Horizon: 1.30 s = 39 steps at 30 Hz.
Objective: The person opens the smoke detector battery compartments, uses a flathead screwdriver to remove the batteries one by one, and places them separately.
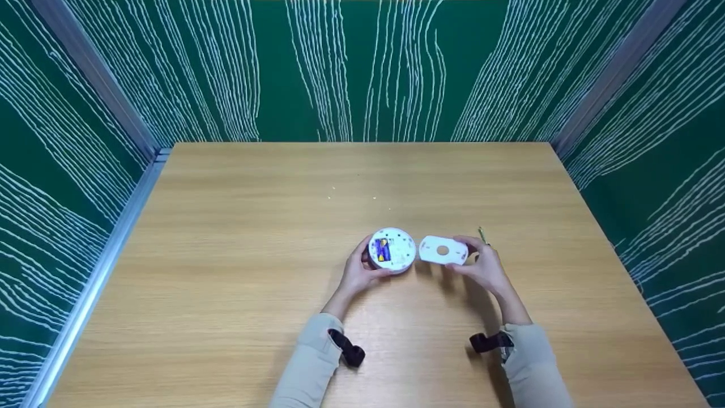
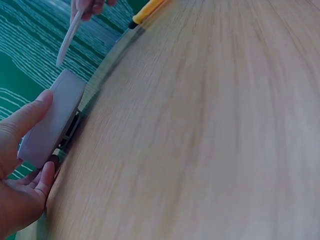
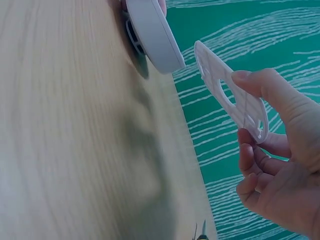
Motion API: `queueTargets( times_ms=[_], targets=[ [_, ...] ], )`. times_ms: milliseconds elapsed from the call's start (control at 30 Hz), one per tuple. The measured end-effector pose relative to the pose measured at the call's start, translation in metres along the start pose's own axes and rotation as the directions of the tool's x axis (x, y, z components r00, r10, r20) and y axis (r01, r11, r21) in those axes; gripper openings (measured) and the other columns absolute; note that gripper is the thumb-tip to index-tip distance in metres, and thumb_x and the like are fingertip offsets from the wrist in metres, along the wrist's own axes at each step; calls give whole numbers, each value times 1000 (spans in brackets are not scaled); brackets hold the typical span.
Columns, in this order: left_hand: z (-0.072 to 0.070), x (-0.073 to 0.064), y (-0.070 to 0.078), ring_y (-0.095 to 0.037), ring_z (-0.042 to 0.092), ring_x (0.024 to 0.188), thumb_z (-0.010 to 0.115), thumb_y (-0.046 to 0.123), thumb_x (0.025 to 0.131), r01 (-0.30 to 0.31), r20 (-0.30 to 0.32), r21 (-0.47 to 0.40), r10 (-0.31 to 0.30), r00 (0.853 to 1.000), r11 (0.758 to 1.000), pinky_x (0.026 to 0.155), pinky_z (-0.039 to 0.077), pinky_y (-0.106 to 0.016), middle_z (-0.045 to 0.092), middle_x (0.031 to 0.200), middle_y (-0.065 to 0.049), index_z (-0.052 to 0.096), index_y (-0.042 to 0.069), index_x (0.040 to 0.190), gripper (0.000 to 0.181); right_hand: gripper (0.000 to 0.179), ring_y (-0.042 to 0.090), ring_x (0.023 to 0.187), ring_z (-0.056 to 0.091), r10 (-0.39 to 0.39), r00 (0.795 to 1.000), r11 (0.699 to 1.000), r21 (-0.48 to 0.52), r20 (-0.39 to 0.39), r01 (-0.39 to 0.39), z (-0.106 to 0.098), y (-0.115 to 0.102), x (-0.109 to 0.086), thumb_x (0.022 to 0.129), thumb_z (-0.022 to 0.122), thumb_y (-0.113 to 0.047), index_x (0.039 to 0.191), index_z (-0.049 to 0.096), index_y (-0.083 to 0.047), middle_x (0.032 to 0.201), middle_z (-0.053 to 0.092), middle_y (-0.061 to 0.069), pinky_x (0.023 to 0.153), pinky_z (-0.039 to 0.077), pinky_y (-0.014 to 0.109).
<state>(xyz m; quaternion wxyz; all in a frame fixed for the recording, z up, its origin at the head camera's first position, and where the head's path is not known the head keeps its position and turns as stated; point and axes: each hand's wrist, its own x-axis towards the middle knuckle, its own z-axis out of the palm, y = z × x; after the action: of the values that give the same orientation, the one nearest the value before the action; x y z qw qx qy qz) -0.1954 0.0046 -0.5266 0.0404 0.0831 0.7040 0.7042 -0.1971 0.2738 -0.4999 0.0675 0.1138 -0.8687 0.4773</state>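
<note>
My left hand (image 1: 358,272) grips a round white smoke detector (image 1: 403,249) by its rim, with the back turned up and a blue and yellow battery (image 1: 383,249) showing in it. In the left wrist view the thumb lies along the side of the smoke detector (image 2: 59,117), its dark vented face toward the table. My right hand (image 1: 484,266) pinches a flat white mounting plate (image 1: 430,249) between thumb and fingers at its right end. The plate (image 3: 220,75), with a round hole in its middle, is raised off the table beside the detector, a narrow gap between them.
A yellow-handled screwdriver (image 2: 147,11) lies on the wooden table (image 1: 226,255) beyond the right hand, mostly hidden by it in the head view. Several tiny white specks lie farther back. Green walls with white lines (image 1: 362,68) stand at the back and sides.
</note>
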Motion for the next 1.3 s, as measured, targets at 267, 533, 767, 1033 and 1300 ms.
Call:
queueTargets(
  times_ms=[267,533,767,1033,1300],
  targets=[
    [0,0,0,-32,52,99,74,-10,61,-6,4,-2,6,1000,1000,80,51,-35,38,128,-27,28,-6,134,86,56,25,83,50,42,999,998,-50,29,-40,-5,9,-3,63,78,-2,112,53,10,100,58,20,68,44,28],
    [0,5,-11,-34,53,99,74,-11,61,-4,17,-36,5,1000,999,79,52,-31,38,128,-28,27,-5,135,88,54,24,77,51,77,993,995,-65,95,-71,-8,9,-5,64,76,-1,111,52,12,96,57,21,61,42,17],
    [1,10,-26,-25,56,93,78,-4,59,-6,-9,1,6,1000,1000,75,53,-24,42,126,-23,30,0,136,91,56,28,84,51,133,982,986,-117,134,-118,-6,18,-4,64,75,1,114,51,10,106,55,23,70,43,23],
    [0,9,-24,-27,50,105,80,-1,58,9,-22,33,-9,1000,999,82,49,-22,40,129,-21,33,1,135,90,55,30,86,51,147,974,983,-135,173,-124,-4,23,-5,65,75,1,113,49,13,104,53,26,74,43,29],
    [1,0,2,-35,49,104,74,-11,61,1,-6,-6,-1,1000,1000,85,49,-33,38,128,-28,30,-7,133,84,56,35,97,49,164,964,980,-147,208,-135,-2,29,-5,65,75,1,113,48,8,107,52,26,87,39,45]
  ],
)
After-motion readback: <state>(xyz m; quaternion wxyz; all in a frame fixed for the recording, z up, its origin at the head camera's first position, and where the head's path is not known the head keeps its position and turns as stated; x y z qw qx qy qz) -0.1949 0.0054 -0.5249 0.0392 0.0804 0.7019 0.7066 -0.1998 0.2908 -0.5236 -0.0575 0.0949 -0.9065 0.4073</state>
